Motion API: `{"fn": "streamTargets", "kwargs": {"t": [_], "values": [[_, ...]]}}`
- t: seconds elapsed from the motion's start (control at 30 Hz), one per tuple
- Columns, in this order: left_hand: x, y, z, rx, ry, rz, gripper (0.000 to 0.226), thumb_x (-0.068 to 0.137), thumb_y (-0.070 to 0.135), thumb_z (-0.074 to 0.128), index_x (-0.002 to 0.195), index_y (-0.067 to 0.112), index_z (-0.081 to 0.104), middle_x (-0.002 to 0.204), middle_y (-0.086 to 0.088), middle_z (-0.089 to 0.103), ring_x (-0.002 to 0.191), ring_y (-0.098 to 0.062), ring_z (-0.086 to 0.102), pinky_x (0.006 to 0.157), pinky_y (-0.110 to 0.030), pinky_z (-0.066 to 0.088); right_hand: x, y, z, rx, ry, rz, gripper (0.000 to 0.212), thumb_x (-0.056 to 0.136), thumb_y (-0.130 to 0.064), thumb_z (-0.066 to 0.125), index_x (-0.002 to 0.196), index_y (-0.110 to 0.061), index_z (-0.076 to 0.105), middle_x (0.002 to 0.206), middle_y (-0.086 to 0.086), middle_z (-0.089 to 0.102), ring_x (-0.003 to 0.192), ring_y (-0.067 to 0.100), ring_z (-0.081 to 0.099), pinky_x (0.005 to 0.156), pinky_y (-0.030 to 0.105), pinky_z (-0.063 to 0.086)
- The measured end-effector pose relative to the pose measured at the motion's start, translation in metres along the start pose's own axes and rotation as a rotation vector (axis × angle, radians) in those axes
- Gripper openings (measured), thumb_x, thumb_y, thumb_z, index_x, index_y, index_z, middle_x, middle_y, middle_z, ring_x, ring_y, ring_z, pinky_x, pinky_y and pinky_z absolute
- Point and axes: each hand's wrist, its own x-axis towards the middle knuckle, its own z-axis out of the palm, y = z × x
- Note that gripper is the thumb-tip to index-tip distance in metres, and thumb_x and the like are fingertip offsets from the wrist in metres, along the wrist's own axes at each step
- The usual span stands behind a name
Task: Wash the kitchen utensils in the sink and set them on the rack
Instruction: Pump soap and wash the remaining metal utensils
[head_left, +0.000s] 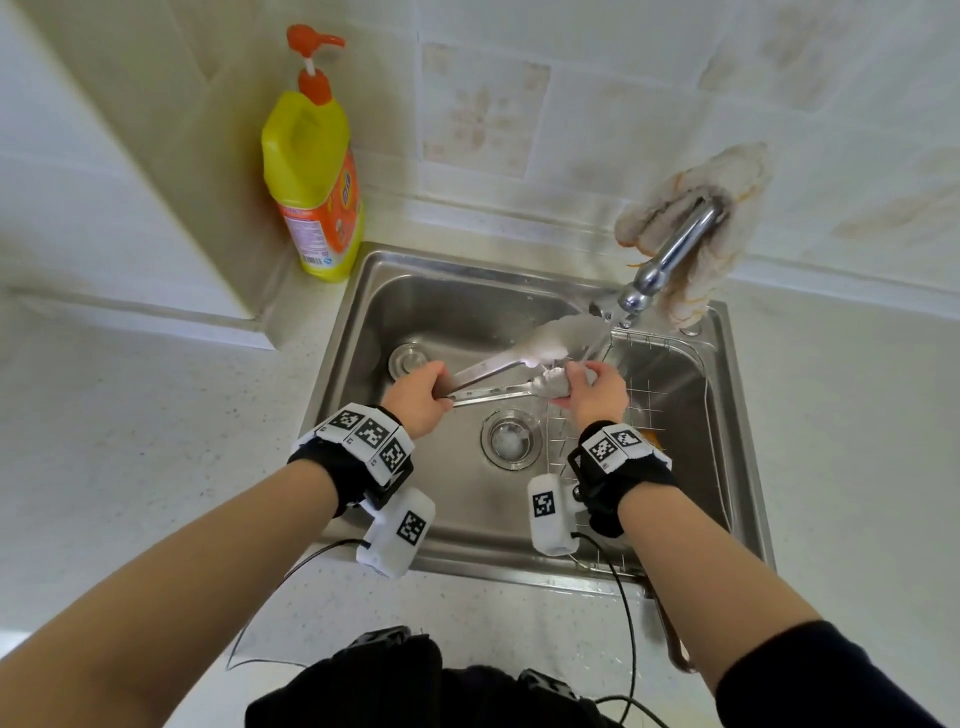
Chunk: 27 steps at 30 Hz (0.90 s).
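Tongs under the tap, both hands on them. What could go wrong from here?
1. The tongs are wet; the left hand holds only the handle end, so they may slip into the sink.
2. The right hand rubs the tips near the faucet; knuckles could knock the spout.
3. Wrist cables hang beside the basin, so splashing water may reach them.

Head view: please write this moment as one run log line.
left hand holds steel tongs | right hand rubs tips | under chrome tap | wire rack unused
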Motion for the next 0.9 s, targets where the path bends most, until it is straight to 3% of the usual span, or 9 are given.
{"fn": "streamTargets", "kwargs": {"t": [0.07, 0.17, 0.3, 0.4, 0.47, 0.6, 0.77, 0.83, 0.9], "values": [[0.0, -0.002, 0.0, -0.002, 0.013, 0.007, 0.009, 0.09, 0.007, 0.054, 0.095, 0.009, 0.048, 0.097, -0.007, 0.053, 0.101, -0.027, 0.054, 0.077, -0.023, 0.033, -0.006, 0.002, -0.001, -0.026, -0.056, 0.013, 0.045, 0.089, -0.016, 0.06, 0.129, -0.007, 0.041, 0.119, 0.006, 0.052, 0.099, 0.019, 0.054, 0.08, 0.022, 0.046], [0.0, -0.008, 0.004, -0.004, -0.003, -0.008, 0.021, 0.09, 0.009, 0.055, 0.109, 0.005, 0.049, 0.106, -0.01, 0.055, 0.097, -0.025, 0.052, 0.08, -0.027, 0.036, -0.009, 0.003, -0.005, -0.077, -0.101, 0.015, 0.049, 0.087, -0.017, 0.064, 0.13, -0.006, 0.042, 0.114, 0.006, 0.054, 0.104, 0.02, 0.054, 0.085, 0.025, 0.045], [0.0, -0.012, 0.021, -0.135, -0.095, -0.046, 0.019, 0.089, 0.007, 0.057, 0.091, 0.012, 0.039, 0.087, -0.003, 0.048, 0.084, -0.02, 0.048, 0.074, -0.032, 0.042, 0.002, 0.01, -0.014, 0.043, -0.1, 0.019, 0.035, 0.095, -0.031, 0.05, 0.119, -0.006, 0.053, 0.118, 0.013, 0.061, 0.107, 0.031, 0.061, 0.087, 0.043, 0.053], [-0.002, -0.009, 0.035, -0.337, -0.097, -0.146, 0.025, 0.088, 0.001, 0.056, 0.082, 0.016, 0.037, 0.08, -0.002, 0.05, 0.064, -0.018, 0.05, 0.056, -0.018, 0.048, -0.006, 0.011, -0.016, 0.271, -0.362, 0.088, 0.039, 0.098, -0.038, 0.039, 0.116, -0.005, 0.052, 0.116, 0.016, 0.061, 0.104, 0.028, 0.062, 0.093, 0.04, 0.051], [-0.005, 0.003, 0.049, -0.5, -0.068, -0.222, 0.025, 0.088, -0.003, 0.054, 0.084, 0.015, 0.038, 0.078, -0.008, 0.054, 0.054, -0.014, 0.049, 0.043, -0.015, 0.041, -0.013, 0.009, -0.016, 0.148, -0.594, 0.108, 0.041, 0.1, -0.034, 0.037, 0.12, -0.001, 0.051, 0.12, 0.016, 0.059, 0.11, 0.029, 0.059, 0.095, 0.035, 0.048], [-0.005, 0.022, 0.073, -0.816, -0.103, -0.272, 0.021, 0.09, -0.003, 0.052, 0.084, 0.012, 0.04, 0.075, -0.009, 0.051, 0.06, -0.018, 0.051, 0.055, -0.024, 0.043, -0.019, 0.011, -0.011, -0.103, -0.878, 0.072, 0.033, 0.098, -0.02, 0.045, 0.123, 0.001, 0.049, 0.124, 0.02, 0.059, 0.11, 0.03, 0.06, 0.097, 0.041, 0.048], [-0.004, 0.047, 0.103, -0.777, -0.035, -0.315, 0.016, 0.097, 0.007, 0.043, 0.083, 0.007, 0.05, 0.086, -0.014, 0.054, 0.076, -0.023, 0.05, 0.072, -0.029, 0.044, 0.012, 0.006, -0.024, -0.285, -0.952, -0.104, 0.01, 0.098, -0.013, 0.042, 0.101, -0.006, 0.048, 0.114, 0.02, 0.062, 0.1, 0.033, 0.064, 0.089, 0.042, 0.052], [0.002, 0.057, 0.111, -0.834, 0.066, -0.391, 0.01, 0.097, 0.01, 0.045, 0.094, 0.003, 0.051, 0.09, -0.014, 0.054, 0.083, -0.025, 0.052, 0.08, -0.035, 0.045, 0.022, 0.005, -0.03, -0.402, -0.921, -0.219, 0.007, 0.098, -0.013, 0.04, 0.1, -0.008, 0.043, 0.109, 0.02, 0.063, 0.097, 0.034, 0.064, 0.088, 0.046, 0.052], [0.011, 0.068, 0.111, -1.008, 0.289, -0.455, 0.01, 0.096, 0.01, 0.046, 0.096, 0.001, 0.05, 0.084, -0.01, 0.055, 0.078, -0.022, 0.055, 0.082, -0.035, 0.048, 0.032, 0.003, -0.038, -0.511, -0.886, -0.34, 0.018, 0.097, -0.014, 0.039, 0.113, -0.007, 0.04, 0.103, 0.017, 0.064, 0.091, 0.032, 0.063, 0.084, 0.045, 0.052]]}}
